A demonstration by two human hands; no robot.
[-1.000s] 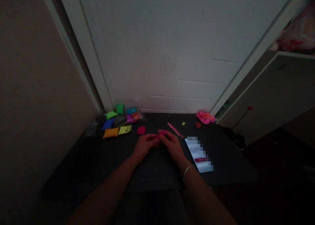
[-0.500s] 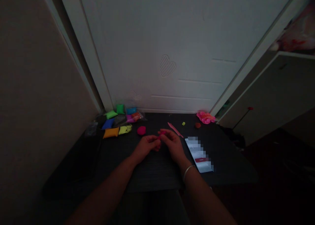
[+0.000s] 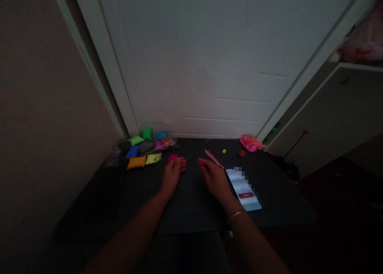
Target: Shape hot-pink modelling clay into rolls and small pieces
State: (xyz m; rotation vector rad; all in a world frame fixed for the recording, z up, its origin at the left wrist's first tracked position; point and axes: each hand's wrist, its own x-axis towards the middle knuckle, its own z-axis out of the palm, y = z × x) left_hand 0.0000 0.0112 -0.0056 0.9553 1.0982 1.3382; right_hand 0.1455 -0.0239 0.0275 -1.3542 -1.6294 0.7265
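Observation:
My left hand [image 3: 172, 175] is just in front of a bright pink lump of modelling clay [image 3: 171, 158] and hides part of it. Its fingers extend loosely to the right, and I see nothing held in them. Across a gap, my right hand [image 3: 214, 178] pinches a small piece of pink clay [image 3: 201, 163] between thumb and fingers. Two slim pink modelling tools [image 3: 214, 158] lie just beyond the right hand. To its right rests a phone [image 3: 245, 192] with a lit screen.
Coloured clay packets, including an orange one [image 3: 136, 162] and a yellow one [image 3: 153, 158], lie at the back left. A yellow bit [image 3: 224, 151], a brownish-red lump [image 3: 241, 153] and a pink petalled piece [image 3: 251, 143] sit at the back right. A white panel [image 3: 179, 86] stands behind the dark table.
My hands, together on the pink clay before, have moved apart. The left one went left to the larger lump; the right one keeps the small piece.

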